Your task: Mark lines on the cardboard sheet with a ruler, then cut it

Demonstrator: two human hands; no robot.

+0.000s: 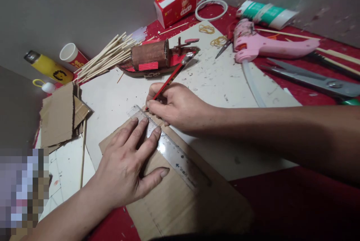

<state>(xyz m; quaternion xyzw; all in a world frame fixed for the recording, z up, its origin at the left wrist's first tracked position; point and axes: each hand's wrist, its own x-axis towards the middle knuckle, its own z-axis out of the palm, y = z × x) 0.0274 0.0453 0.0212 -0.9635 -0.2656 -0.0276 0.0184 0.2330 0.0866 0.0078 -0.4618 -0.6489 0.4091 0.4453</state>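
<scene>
My left hand [128,166] lies flat with fingers spread on a clear plastic ruler [174,154], pressing it onto a brown cardboard sheet [180,199]. My right hand [176,106] is closed around a red pencil [168,79], its tip touching the cardboard at the ruler's far end. The ruler runs diagonally across the cardboard, from upper left to lower right.
A small brown model boat [153,59] sits just behind the hands, with a bundle of wooden sticks [104,59] to its left. A pink glue gun [261,44], scissors [309,77], a red tissue box [177,0], cardboard scraps [60,115] and a yellow lighter [47,66] lie around.
</scene>
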